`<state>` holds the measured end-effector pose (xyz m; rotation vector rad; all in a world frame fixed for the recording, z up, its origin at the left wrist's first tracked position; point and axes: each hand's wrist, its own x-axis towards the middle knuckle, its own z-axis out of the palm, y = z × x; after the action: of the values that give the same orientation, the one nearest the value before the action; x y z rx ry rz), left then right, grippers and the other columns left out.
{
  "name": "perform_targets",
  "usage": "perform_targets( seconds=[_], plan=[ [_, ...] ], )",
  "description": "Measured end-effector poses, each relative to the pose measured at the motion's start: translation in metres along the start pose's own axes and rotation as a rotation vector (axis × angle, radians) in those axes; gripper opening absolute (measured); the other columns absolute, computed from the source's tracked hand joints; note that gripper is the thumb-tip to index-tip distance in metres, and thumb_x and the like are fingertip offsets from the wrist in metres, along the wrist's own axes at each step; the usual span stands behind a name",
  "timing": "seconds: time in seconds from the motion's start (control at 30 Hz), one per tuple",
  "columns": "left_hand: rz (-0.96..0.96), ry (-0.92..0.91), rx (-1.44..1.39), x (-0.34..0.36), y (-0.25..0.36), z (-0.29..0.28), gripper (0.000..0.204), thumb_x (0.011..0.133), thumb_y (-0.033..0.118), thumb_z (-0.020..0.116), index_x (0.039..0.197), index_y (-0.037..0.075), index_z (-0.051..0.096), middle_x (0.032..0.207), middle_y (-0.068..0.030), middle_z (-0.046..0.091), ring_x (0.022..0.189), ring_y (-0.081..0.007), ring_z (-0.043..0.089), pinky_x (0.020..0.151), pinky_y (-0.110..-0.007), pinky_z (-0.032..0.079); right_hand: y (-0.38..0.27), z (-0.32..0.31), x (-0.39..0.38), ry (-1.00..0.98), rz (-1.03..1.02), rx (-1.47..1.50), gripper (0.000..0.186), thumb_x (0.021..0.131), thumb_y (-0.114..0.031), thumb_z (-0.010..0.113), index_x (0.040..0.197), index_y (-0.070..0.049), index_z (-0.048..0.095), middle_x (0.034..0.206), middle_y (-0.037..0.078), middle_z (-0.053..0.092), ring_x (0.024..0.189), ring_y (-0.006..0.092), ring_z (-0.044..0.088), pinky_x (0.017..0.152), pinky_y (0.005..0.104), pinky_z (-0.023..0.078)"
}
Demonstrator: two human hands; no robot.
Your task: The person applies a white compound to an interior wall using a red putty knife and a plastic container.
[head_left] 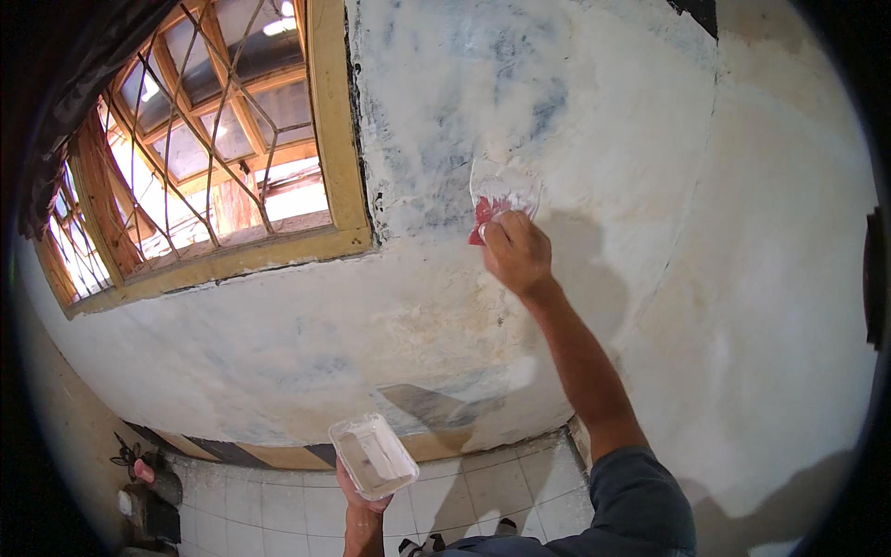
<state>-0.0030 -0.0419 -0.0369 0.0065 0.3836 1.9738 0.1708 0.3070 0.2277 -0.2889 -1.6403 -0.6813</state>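
The right hand (520, 249) is closed around a red putty scraper (480, 221), against the wall (613, 121); lower and leftward of this grip, the left hand (355, 495) supports a white rectangular tub (373, 456).

Barred window (232, 93), pale tiled floor (288, 511)

Prob a rm in a home, under reno: barred wood-frame window (190, 153), dark curtain-like cloth (72, 107) at its L edge, pale tiled flr (241, 506), striped skirting (288, 457). Wall (436, 320) v. patchy, white filler (509, 183) over blue-grey & tan areas
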Motion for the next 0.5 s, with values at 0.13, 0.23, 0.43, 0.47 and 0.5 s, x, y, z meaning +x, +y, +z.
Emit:
perform_targets(
  seconds=[0.13,0.23,0.43,0.47,0.5],
  plan=[
    [-0.015,-0.022,0.031,-0.001,-0.005,0.004,0.062,0.096,0.056,0.037,0.138,0.012,0.050,0.124,-0.0140,0.063,0.109,-0.0365,0.065,0.088,-0.058,0.056,0.013,-0.023,-0.044,-0.426,-0.217,0.165,0.034,0.075,-0.021,0.073,0.107,-0.012,0.067,0.090,0.002,0.062,0.096,0.0216,0.060,0.085,0.0426,0.051],
    [0.010,-0.007,0.030,-0.002,-0.006,0.009,0.063,0.096,0.057,0.037,0.139,0.013,0.050,0.124,-0.0134,0.063,0.108,-0.0363,0.065,0.088,-0.057,0.056,0.003,-0.057,-0.089,-0.507,-0.265,0.192,0.024,0.075,-0.010,0.074,0.098,-0.011,0.066,0.091,0.003,0.063,0.092,0.0232,0.061,0.082,0.0391,0.052],
    [-0.005,-0.003,0.073,-0.002,-0.006,0.015,0.061,0.096,0.055,0.037,0.139,0.013,0.051,0.125,-0.0122,0.063,0.110,-0.0360,0.065,0.089,-0.056,0.056,0.064,-0.057,-0.070,0.127,0.821,0.137,0.009,0.077,0.000,0.062,0.081,-0.003,0.054,0.075,0.015,0.057,0.061,0.0344,0.056,0.057,0.0383,0.047],
    [-0.002,-0.046,0.082,-0.002,-0.006,0.016,0.060,0.096,0.054,0.037,0.138,0.013,0.051,0.126,-0.0121,0.063,0.110,-0.0359,0.065,0.089,-0.056,0.056,0.072,-0.048,-0.056,0.163,0.858,0.120,0.009,0.078,-0.001,0.060,0.085,-0.002,0.055,0.076,0.016,0.058,0.063,0.0350,0.057,0.059,0.0403,0.047],
    [0.002,-0.018,0.077,-0.001,-0.006,0.016,0.060,0.096,0.054,0.037,0.138,0.013,0.051,0.126,-0.0121,0.063,0.110,-0.0359,0.065,0.089,-0.056,0.056,0.075,-0.038,-0.042,0.202,0.913,0.125,0.011,0.078,-0.002,0.059,0.089,0.000,0.056,0.077,0.017,0.058,0.066,0.0356,0.058,0.062,0.0424,0.048]
  ],
)
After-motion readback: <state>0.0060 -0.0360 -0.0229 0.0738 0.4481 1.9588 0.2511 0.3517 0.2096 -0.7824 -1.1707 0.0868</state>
